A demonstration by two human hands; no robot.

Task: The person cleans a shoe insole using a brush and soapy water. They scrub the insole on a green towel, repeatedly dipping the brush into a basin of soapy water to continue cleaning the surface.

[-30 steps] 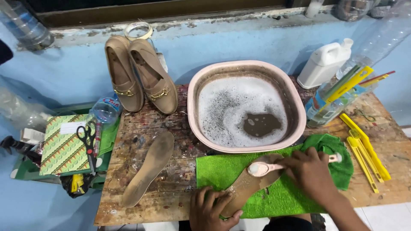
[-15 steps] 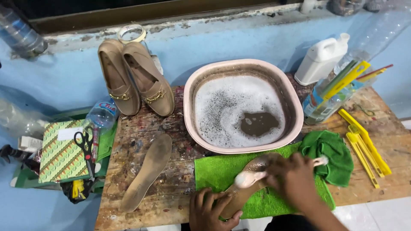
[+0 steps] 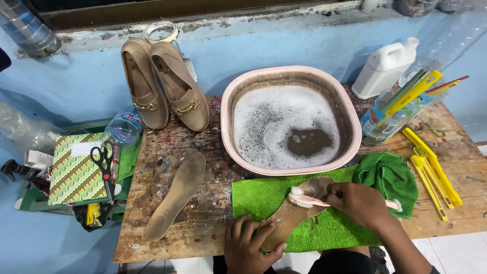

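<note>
Right hand [image 3: 361, 204], fist closed on the pink brush [image 3: 304, 197], has pulled back toward the insole's [image 3: 297, 213] mid; we're mid-scrub. Left hand [image 3: 249, 244] still pins its heel end on the green mat [image 3: 264, 198], bench [image 3: 167, 223] front.

Tan foam shoe insole [image 3: 291, 215]: flat, elongated, lay diagonally on a green textured mat, heel end low-left, toe end up-right, surface damp.
Pink-handled scrubbing brush [image 3: 309, 199] with white bristles: lay across the insole's toe end, bristles down, foam on the head.
</note>
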